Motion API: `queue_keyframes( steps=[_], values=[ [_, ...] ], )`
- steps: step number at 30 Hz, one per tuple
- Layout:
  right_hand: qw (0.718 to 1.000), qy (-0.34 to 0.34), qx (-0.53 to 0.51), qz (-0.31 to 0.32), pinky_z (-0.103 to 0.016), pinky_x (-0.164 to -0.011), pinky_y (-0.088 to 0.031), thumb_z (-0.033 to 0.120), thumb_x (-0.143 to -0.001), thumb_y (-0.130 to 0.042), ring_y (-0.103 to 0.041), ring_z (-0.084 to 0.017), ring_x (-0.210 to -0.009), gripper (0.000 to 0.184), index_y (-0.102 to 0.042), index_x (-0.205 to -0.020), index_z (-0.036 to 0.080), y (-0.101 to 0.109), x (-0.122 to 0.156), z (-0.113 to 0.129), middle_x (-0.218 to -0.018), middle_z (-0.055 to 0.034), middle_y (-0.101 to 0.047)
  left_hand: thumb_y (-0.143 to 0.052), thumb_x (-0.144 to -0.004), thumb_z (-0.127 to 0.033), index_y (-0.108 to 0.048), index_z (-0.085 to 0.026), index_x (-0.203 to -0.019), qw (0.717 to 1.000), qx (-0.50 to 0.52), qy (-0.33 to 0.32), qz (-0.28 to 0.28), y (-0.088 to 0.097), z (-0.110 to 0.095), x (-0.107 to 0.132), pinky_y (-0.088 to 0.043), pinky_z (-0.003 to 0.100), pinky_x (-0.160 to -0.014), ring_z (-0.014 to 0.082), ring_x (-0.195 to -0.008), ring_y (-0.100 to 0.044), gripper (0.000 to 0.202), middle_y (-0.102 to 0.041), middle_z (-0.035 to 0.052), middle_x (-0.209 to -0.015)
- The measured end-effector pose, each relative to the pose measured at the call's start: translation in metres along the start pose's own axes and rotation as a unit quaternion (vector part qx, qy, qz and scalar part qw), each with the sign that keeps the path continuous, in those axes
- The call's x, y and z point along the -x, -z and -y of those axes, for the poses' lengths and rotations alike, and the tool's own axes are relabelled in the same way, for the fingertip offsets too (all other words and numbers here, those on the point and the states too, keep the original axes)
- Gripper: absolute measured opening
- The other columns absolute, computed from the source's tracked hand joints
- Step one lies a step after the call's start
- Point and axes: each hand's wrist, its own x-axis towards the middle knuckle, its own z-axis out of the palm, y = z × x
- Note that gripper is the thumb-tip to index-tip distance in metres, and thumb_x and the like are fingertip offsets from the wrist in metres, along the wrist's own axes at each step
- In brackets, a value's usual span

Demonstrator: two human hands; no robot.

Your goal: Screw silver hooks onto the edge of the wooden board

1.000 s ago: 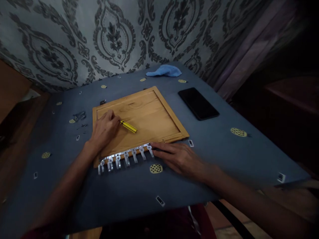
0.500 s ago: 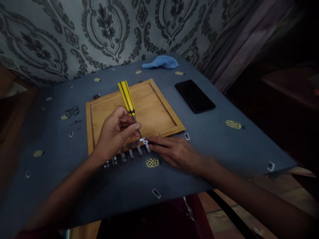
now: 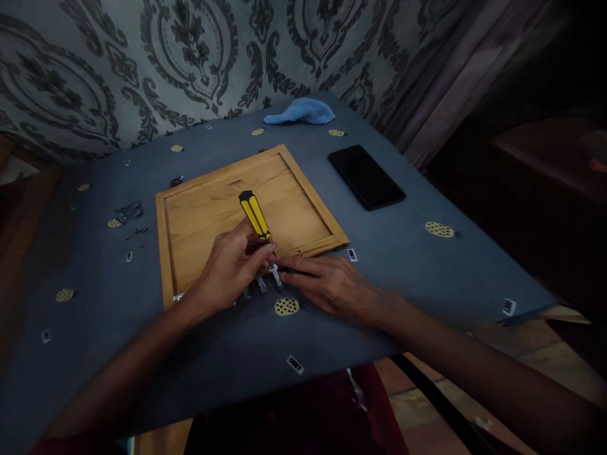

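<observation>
Head view: patterned fabric (image 3: 190, 44) behind a table (image 3: 190, 373) whose grey-blue covering carries yellow dotted shapes and small white labels.
Left hand: the left hand (image 3: 230, 268) has its thumb and fingers closed around the lower part of a screwdriver (image 3: 255, 216), over the near edge of the board.
Screwdriver: yellow and black handle up, leaning slightly away from the person; the tip points down at the right end of the hook strip, but whether it sits in a screw is too small to tell.
Right hand: the right hand (image 3: 336, 286) has its fingers stretched out, the fingertips at the right end of the strip; the thumb is hidden, so I cannot tell whether it pinches the metal.
Hook strip: the metal hook strip (image 3: 275, 275) lies along the near edge of the board, hooks towards the person, its middle mostly covered by the left hand.
Wooden board: the framed wooden board (image 3: 298, 212) lies flat on the table; two small holes show in its near edge, right of the strip.
Phone: a black phone (image 3: 367, 177) lies right of the board.
Cloth: a blue cloth (image 3: 303, 112) lies crumpled at the far edge.
Small parts: small dark pieces (image 3: 137, 232) lie left of the board.
</observation>
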Motion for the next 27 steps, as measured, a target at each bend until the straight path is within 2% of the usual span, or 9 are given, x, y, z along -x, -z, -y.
queue_keyframes(
  steps=[5, 17, 21, 27],
  values=[
    [1.0, 0.008, 0.012, -0.007, -0.037, -0.081, -0.064, 0.011, -0.098, -0.046, -0.073, -0.023, -0.103, 0.031, -0.068, -0.12, 0.014, -0.0011, 0.0005, -0.0008, -0.133, -0.0111, -0.067, -0.064, -0.089, -0.027, -0.06, -0.02, -0.097, 0.999, -0.037, -0.012, 0.009, 0.0014, 0.0007, 0.001, -0.058, 0.028, -0.065, 0.0183, -0.081, -0.072, 0.011, -0.073, 0.0031, -0.087],
    [1.0, 0.003, 0.007, 0.009, -0.038, -0.085, -0.064, 0.012, -0.099, -0.046, -0.072, -0.023, -0.107, 0.031, -0.067, -0.121, 0.015, -0.0018, 0.0013, -0.0029, -0.136, -0.0111, -0.065, -0.062, -0.092, -0.027, -0.057, -0.02, -0.1, 0.998, -0.054, -0.01, 0.025, 0.0054, -0.0029, 0.0048, -0.057, 0.024, -0.062, 0.0153, -0.075, -0.071, 0.012, -0.071, 0.0013, -0.084],
    [1.0, 0.004, 0.011, 0.012, -0.038, -0.083, -0.064, 0.013, -0.1, -0.045, -0.072, -0.023, -0.106, 0.031, -0.068, -0.121, 0.015, -0.0005, 0.001, -0.0015, -0.136, -0.0107, -0.065, -0.061, -0.092, -0.025, -0.054, -0.021, -0.114, 0.998, -0.051, -0.017, 0.024, 0.0062, -0.0015, 0.0053, -0.057, 0.022, -0.063, 0.0147, -0.077, -0.071, 0.024, -0.069, 0.0011, -0.09],
    [1.0, 0.01, 0.02, -0.008, -0.036, -0.081, -0.064, 0.013, -0.099, -0.046, -0.073, -0.021, -0.102, 0.03, -0.069, -0.119, 0.016, -0.0016, 0.0008, -0.0017, -0.134, -0.0103, -0.067, -0.062, -0.093, -0.028, -0.039, -0.027, -0.135, 0.998, -0.054, -0.028, 0.029, 0.009, -0.0021, 0.0065, -0.055, 0.021, -0.065, 0.0132, -0.079, -0.069, 0.048, -0.067, -0.0005, -0.092]
  ],
)
